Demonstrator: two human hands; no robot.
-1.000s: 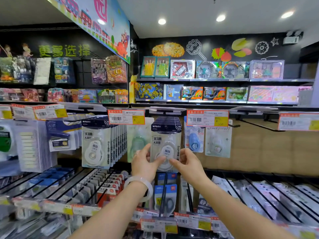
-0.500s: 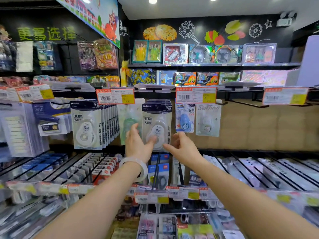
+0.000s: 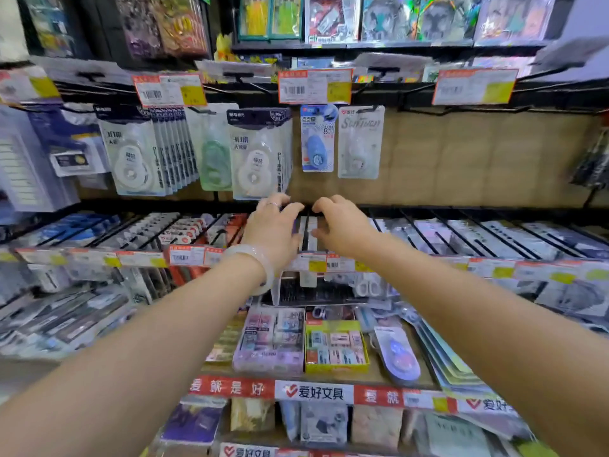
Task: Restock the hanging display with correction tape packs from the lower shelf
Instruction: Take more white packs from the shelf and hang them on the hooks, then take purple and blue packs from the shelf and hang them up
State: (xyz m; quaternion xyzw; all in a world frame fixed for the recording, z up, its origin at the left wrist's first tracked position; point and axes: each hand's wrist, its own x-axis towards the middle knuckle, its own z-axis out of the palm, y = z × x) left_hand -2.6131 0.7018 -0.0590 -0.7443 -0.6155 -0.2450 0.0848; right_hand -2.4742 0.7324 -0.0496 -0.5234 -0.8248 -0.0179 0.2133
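now both hands have dropped from the hung correction tape pack [image 3: 260, 153] to the lower shelf [image 3: 461, 239]. left hand [image 3: 275, 230] and right hand [image 3: 341, 225], fingers loosely curled, reach over upright packs [image 3: 308, 232], grasping nothing yet: next pick begins.

head view, facing forward and down, close to shop shelves [image 3: 461, 265]

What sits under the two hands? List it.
Under the left hand and right hand: a row of packs lying on the rack. Their fronts are covered by the hands.
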